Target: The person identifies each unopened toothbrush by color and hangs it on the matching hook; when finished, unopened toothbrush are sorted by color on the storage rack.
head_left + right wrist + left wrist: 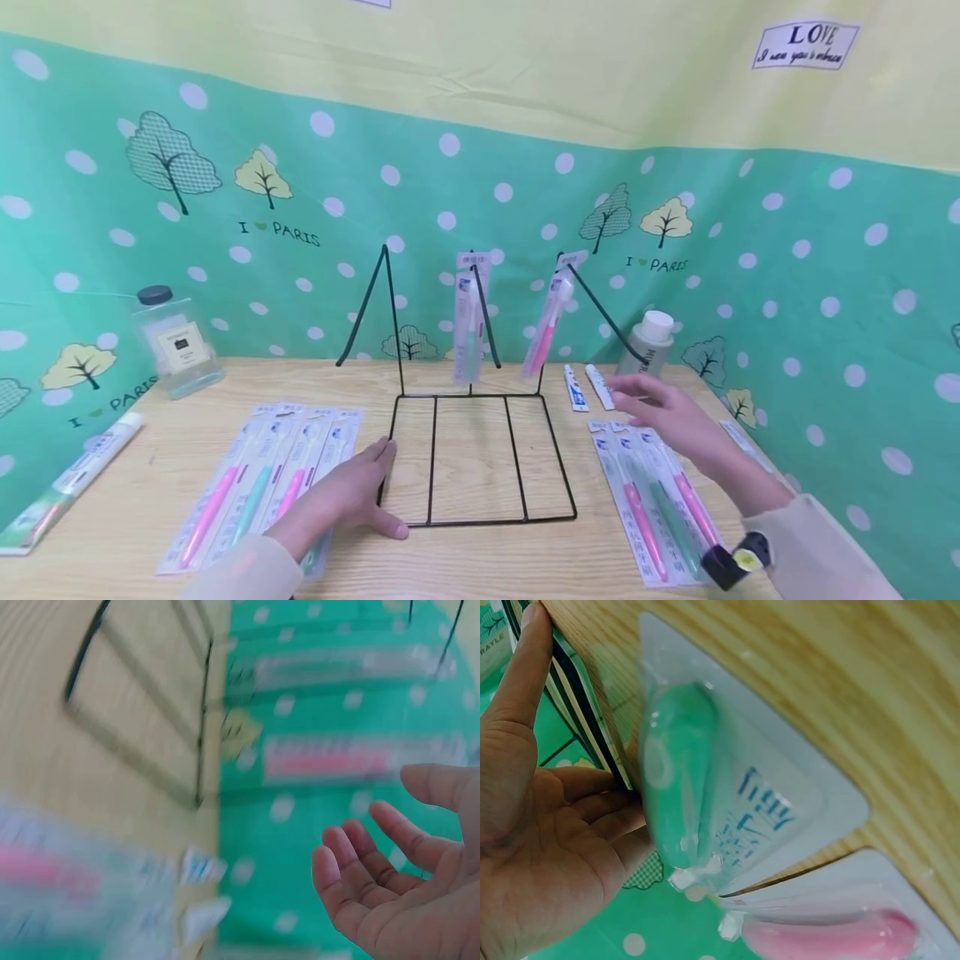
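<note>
A black wire display rack (480, 523) stands on the wooden table. My left hand (360, 492) rests at the front left corner of its base, fingers along the side wire and thumb extended near the front wire. From the rack's middle hook hangs a packaged green toothbrush (471, 333), and from the right hook a packaged pink toothbrush (550, 325). The left hook bears nothing. My right hand (667, 417) hovers right of the rack, holding nothing, its fingers loosely bent in the right wrist view. Below it lie several packaged toothbrushes (660, 504), pink and green.
More packaged toothbrushes (258, 483) lie fanned out left of the rack, partly under my left forearm. Two small toothpaste tubes (576, 388) and a white-capped bottle (649, 343) are at the back right. A clear bottle (180, 350) and a long toothpaste box (71, 483) sit far left.
</note>
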Available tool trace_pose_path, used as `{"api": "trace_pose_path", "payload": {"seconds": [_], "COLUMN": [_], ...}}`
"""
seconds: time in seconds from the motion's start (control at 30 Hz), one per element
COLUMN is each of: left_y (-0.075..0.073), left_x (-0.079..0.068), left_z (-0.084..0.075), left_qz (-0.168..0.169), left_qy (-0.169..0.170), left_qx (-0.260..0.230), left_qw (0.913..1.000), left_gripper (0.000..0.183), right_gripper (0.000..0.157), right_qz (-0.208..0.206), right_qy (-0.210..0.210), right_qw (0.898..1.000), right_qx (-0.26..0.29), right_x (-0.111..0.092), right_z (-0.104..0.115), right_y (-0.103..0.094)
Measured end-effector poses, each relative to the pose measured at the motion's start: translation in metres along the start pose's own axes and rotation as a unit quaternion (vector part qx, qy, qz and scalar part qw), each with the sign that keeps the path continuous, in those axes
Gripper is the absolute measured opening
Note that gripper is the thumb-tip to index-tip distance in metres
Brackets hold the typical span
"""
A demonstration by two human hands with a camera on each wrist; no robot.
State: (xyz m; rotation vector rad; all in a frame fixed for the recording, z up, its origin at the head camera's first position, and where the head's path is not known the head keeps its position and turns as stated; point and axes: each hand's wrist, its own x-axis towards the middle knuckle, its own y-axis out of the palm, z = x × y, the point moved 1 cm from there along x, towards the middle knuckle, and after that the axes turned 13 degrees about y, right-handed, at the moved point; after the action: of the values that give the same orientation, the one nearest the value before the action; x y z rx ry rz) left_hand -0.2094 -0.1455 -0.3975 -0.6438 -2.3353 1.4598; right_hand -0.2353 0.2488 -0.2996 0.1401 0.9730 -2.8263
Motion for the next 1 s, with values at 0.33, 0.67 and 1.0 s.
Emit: {"api": "trace_pose_path", "payload": {"seconds": [0.33,0.67,1.0], "left_y": [-0.001,0.0,0.0], "left_x": [-0.001,-0.002,0.0], "left_z": [0.002,0.001,0.0], "left_qz": [0.002,0.002,0.005], "left_qy": [-0.006,-0.011,-0.014], "left_qx": [-0.005,-0.008,-0.013], "left_qw": [1.0,0.9999,0.9998], "left_gripper": [0.122,0.123,0.123], "right_gripper": [0.061,0.076,0.076], "right_qz": [-0.021,-0.043,-0.033], "right_qy": [0.129,0.195,0.221], "right_qw": [0.99,0.969,0.965], "right_qx": [-0.049,-0.148,-0.135], "right_x": [-0.003,-0.001,0.003], "right_z": [-0.097,-0.129,-0.128], "right_y": [-0.031,-0.02,-0.019]}}
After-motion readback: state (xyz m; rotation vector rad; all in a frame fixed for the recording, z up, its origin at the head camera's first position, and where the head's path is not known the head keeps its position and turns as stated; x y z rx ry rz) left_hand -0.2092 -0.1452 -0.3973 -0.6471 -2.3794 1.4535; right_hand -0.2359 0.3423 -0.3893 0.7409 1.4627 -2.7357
